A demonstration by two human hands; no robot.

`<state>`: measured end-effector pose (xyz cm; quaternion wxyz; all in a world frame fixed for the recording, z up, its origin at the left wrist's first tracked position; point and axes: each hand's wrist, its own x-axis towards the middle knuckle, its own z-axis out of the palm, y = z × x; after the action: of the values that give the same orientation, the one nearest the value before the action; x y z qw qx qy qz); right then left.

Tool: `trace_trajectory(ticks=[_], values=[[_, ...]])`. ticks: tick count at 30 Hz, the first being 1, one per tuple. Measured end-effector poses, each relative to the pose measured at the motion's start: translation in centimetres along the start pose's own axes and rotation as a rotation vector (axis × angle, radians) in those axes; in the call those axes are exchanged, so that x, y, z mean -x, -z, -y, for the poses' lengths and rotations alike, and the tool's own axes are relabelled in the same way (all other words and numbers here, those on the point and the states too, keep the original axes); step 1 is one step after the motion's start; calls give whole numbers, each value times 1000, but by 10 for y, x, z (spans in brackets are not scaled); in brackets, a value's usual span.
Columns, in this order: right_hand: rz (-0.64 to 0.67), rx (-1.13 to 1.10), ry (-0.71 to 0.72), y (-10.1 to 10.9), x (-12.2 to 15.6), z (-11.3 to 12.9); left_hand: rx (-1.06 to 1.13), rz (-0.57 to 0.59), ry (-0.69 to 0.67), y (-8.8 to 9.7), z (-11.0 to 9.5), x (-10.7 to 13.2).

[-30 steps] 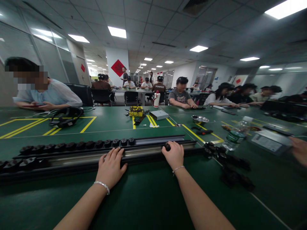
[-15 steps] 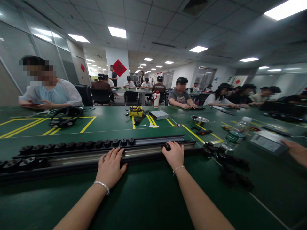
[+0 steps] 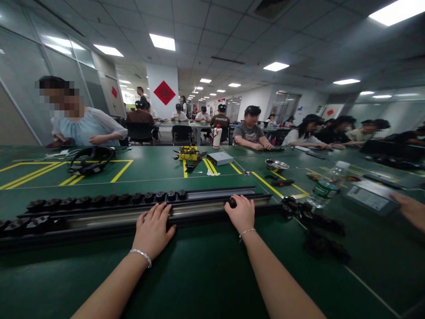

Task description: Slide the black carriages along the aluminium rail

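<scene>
A long black track [image 3: 199,210] with a shiny metallic channel lies across the green table in front of me. My left hand [image 3: 154,230] rests over its near edge, fingers stretched and thumb apart, holding nothing visible. Farther right along the same track, my right hand [image 3: 241,212] is curled, with a small dark part [image 3: 233,202] showing between thumb and forefinger; its exact kind is unclear. Several black knob-like pieces [image 3: 98,201] stand in a row on a second track behind, and more black pieces [image 3: 40,225] sit at the left end of the near track.
Loose black parts [image 3: 327,246] lie to the right, beside a water bottle [image 3: 323,190] and a grey metal box [image 3: 370,197] touched by another person's hand [image 3: 410,208]. Farther back are a headset [image 3: 91,161], a yellow box [image 3: 188,153], a metal bowl [image 3: 276,165] and seated people.
Both my hands stay in the same place on the track. The person at the far left has shifted right and lowered an arm; people in the background have moved.
</scene>
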<state>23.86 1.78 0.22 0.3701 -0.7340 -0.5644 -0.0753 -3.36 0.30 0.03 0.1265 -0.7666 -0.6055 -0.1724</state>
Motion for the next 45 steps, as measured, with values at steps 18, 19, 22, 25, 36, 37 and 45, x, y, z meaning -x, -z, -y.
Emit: trace_trajectory(ticks=[18,19,22,25,36,37,45], values=[[6,15,2,-1,-1,-2,-3,-13,-2,-1,0,1],[6,10,2,-1,-1,-2,-3,-12,-3,-1,0,1],[4,2,2,-1,-1,-2,-1,-18,-8,-2,0,1],[3,0,1,-1,-1,-2,5,-12,-7,-1,1,1],[-17,25,-17,1,-1,-6,8,-8,-1,-1,1,1],[-19,25,-16,1,-1,-6,7,-8,-3,-1,1,2],[-35,26,-15,0,-2,-6,11,-12,-8,-2,1,1]])
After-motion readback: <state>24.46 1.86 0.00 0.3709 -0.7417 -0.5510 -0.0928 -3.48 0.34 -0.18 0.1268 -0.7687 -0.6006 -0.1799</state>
